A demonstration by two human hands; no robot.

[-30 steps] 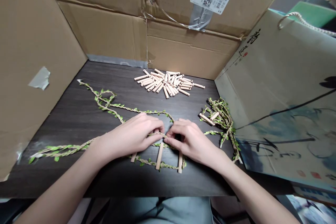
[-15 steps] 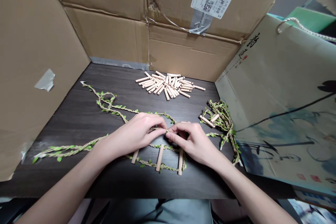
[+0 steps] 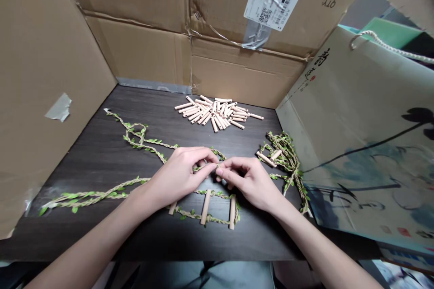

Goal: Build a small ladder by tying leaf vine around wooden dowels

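Note:
Both hands meet at the middle of the dark table, pinching a leafy braided cord between their fingertips. My left hand [image 3: 186, 167] is closed on the leafy cord [image 3: 154, 148], which trails off to the upper left in a loose loop. Closed on the same cord from the other side is my right hand [image 3: 249, 178]; the exact spot of the pinch is mostly covered by fingers. Just below the hands lies a small rope ladder [image 3: 219, 221] of the same cord, with wooden rungs [image 3: 205, 207]; its left part goes under my left wrist.
A pile of drilled wooden pegs [image 3: 217, 113] lies at the back. On the right sits a bundle of leafy cord [image 3: 286, 153] with pegs in it, beside a paper bag [image 3: 366, 144]. Cardboard walls [image 3: 142, 49] enclose the back and left. Tape holds cord ends at left.
My hands stay nearly in place, their fingertips shifting slightly on the cord. The whole view has tilted a little, so the surroundings sit slightly lower.

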